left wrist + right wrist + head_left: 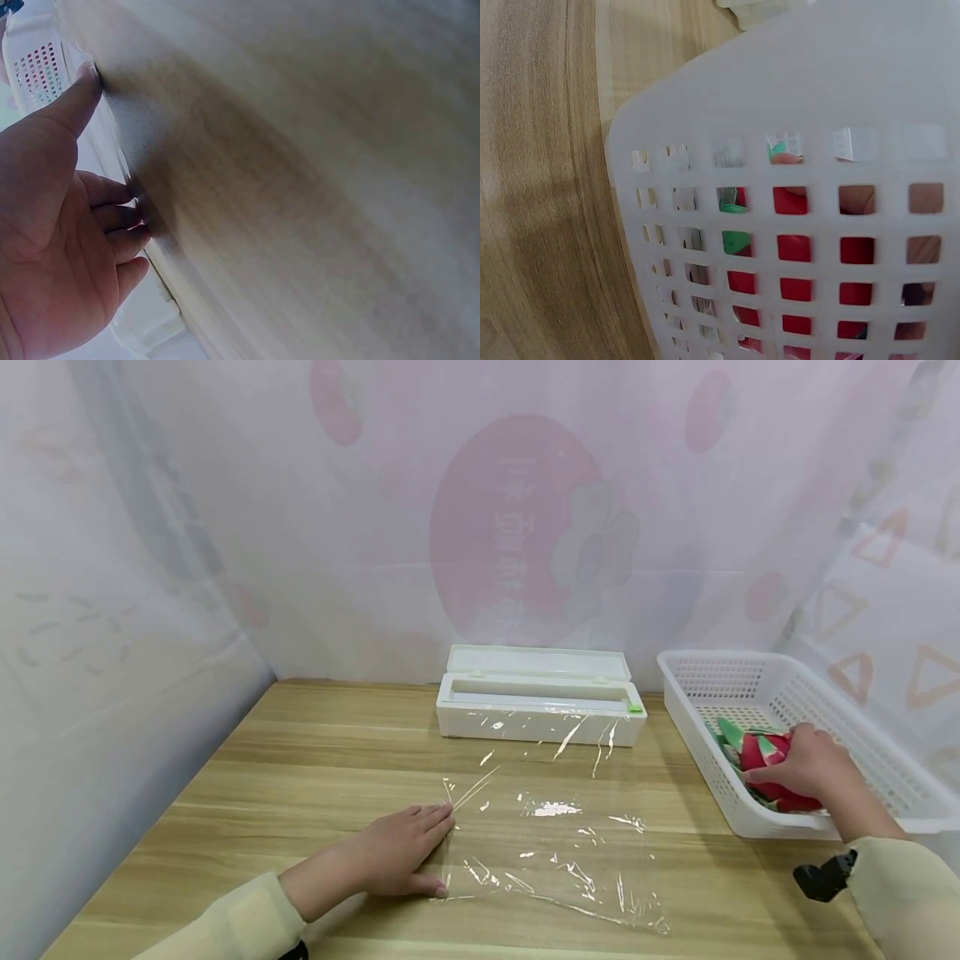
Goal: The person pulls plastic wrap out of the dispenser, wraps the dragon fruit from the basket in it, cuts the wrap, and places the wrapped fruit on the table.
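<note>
Dragon fruit [765, 760], red with green-tipped scales, lying in white perforated basket [855, 727] at right edge of tabletop [315, 760]; seen from right wrist only as red and green patches behind basket wall [802, 150]. Right hand [798, 764] laid over top of fruit, fingers curved round it; whether grip has fully closed cannot be told, fingertips hidden behind fruit. Sheet of cling film [555, 852] spread flat on tabletop in front of white dispenser box [540, 706], lid raised, film apparently running from its slot. Left hand [401, 860] flat, fingers straight and together, pressing near-left edge of film; from left wrist, fingers [112, 217] and thumb seen against wood, picture blurred.

Risks, as judgement: fruit snagging on basket rim or slipping from one-handed hold, owing to smooth skin and loose scales; basket sliding or tipping off nearby table edge if dragged upward with fruit; film lifting, creasing or clinging to itself should left hand ease off, wrinkles already visible across sheet.

Count: one fruit visible (others beneath not excluded), one basket, one film sheet, one dispenser box, two hands.
</note>
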Demonstrator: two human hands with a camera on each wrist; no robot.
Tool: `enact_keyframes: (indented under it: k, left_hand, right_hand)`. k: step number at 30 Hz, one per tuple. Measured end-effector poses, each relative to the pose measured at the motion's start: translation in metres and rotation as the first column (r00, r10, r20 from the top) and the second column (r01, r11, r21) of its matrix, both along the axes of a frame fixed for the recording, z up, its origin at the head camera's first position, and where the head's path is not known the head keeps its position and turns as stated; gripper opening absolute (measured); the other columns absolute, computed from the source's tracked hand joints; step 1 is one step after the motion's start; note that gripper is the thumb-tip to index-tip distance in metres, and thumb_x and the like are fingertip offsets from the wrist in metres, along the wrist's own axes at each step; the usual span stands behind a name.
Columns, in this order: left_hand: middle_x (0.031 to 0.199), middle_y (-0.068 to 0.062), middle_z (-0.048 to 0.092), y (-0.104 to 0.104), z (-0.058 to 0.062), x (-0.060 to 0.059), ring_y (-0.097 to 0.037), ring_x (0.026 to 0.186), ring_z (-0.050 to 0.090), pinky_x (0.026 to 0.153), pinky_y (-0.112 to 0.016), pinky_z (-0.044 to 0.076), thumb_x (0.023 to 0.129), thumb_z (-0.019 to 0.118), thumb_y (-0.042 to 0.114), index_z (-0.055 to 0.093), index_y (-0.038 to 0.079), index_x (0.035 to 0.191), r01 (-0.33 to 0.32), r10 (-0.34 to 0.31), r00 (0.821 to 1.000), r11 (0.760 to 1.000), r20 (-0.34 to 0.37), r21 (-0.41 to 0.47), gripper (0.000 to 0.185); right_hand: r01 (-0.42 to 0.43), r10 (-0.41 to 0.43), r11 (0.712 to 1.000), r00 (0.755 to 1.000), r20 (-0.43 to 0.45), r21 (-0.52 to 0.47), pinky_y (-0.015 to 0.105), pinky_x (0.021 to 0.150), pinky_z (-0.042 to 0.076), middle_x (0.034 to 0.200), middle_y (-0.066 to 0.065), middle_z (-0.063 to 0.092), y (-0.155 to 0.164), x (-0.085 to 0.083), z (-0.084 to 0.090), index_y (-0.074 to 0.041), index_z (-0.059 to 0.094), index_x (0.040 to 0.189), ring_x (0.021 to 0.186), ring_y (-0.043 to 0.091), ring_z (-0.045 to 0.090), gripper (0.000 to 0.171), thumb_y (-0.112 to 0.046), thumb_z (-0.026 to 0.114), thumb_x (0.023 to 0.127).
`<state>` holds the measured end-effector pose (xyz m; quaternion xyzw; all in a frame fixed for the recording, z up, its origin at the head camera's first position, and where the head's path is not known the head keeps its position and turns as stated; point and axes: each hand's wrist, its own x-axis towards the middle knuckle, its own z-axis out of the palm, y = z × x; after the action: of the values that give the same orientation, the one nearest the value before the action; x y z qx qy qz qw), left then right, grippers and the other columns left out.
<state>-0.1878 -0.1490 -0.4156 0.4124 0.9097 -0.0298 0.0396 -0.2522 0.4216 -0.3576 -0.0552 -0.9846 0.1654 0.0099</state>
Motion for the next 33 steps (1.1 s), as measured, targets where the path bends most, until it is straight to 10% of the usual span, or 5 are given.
enact_keyframes:
  k: [16,33]
  left_hand:
    - [0.150,-0.018,0.037,0.000,-0.001,0.000,-0.029,0.138,0.035,0.110,-0.044,0.031,0.089,0.048,0.068,0.041,-0.003,0.144,-0.001,0.001,1.000,1.000,0.001,0.001,0.091]
    - [0.151,-0.018,0.036,0.000,0.002,0.002,-0.029,0.138,0.035,0.110,-0.044,0.031,0.090,0.050,0.066,0.040,-0.004,0.144,-0.008,0.008,1.000,1.000,0.021,0.008,0.089]
  right_hand:
    - [-0.051,0.076,0.991,0.975,-0.210,0.121,0.051,0.050,0.043,0.101,0.035,0.040,-0.007,0.003,0.006,0.013,0.038,0.113,0.087,0.050,0.037,0.095,-0.046,0.090,0.059]
    - [-0.105,0.329,0.894,0.816,-0.476,0.436,0.066,0.061,0.040,0.119,0.032,0.041,-0.017,0.005,0.012,0.004,0.041,0.124,0.099,0.053,0.039,0.098,-0.028,0.095,0.050]
